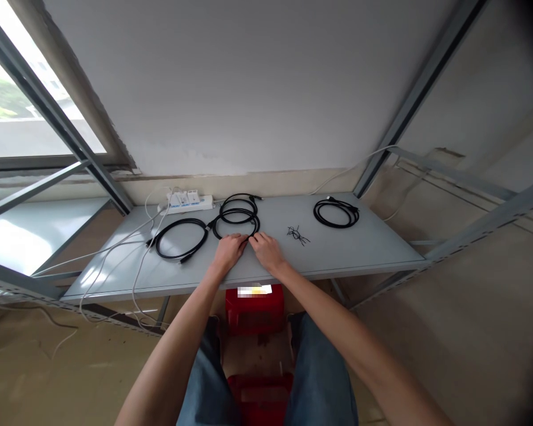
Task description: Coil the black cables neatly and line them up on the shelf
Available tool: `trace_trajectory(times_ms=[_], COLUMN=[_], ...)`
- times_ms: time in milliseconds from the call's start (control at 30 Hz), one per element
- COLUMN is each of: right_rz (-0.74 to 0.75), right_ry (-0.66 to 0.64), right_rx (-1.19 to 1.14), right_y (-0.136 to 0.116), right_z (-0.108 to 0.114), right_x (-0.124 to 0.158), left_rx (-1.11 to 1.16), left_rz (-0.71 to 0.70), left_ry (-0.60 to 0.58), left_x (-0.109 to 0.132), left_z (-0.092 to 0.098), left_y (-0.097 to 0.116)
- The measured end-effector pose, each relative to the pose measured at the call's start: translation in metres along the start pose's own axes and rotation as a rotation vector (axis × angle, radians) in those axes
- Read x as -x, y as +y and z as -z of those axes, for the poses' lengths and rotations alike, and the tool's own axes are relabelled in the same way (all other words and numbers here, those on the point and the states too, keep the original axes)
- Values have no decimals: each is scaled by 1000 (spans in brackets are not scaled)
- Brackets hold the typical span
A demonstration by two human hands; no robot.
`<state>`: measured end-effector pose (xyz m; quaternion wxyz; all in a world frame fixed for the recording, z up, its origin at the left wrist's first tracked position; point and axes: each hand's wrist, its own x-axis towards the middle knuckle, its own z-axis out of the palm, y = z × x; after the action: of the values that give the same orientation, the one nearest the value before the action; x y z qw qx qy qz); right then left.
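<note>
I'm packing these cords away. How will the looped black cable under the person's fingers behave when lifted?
The black cable will probably feel light and floppy: its thin strands lie in loose, overlapping loops. With no tie visible, it may spill open when lifted. Held only at its edge, where the left hand and right hand meet, it would likely dangle.

The coiled cables [177,220] in front of you are matte black, the shelf [359,248] under them is pale grey, and the power strip [186,203] is white with blue markings. The thin cords [145,255] beside it are white, your denim shorts [322,378] are faded blue, and the plastic crate [254,313] below is bright red.
</note>
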<state>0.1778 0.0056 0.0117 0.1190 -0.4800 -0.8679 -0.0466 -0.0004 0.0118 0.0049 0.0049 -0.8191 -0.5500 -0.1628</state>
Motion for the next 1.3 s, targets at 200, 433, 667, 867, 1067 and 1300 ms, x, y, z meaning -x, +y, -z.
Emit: trace_trajectory(times_ms=[200, 433, 667, 867, 1067, 1300], right_rz=[1, -14, -102, -337, -600, -397], right_ry=[14, 17, 70, 105, 73, 68], right_rx=[-14, -47, -152, -381, -712, -767], right_y=[1, -1, 2, -3, -10, 6], right_z=[-3, -2, -3, -7, -8, -13], right_x=[1, -1, -4, -10, -22, -14], left_rx=[-3, 0, -11, -19, -17, -30], left_rz=[5, 3, -10, 1, -13, -22], left_ry=[-11, -17, 5, -10, 7, 13], left_x=[0, 0, 0, -1, 0, -1], left_z=[3, 3, 1, 3, 0, -6], left_y=[2, 2, 1, 2, 0, -4])
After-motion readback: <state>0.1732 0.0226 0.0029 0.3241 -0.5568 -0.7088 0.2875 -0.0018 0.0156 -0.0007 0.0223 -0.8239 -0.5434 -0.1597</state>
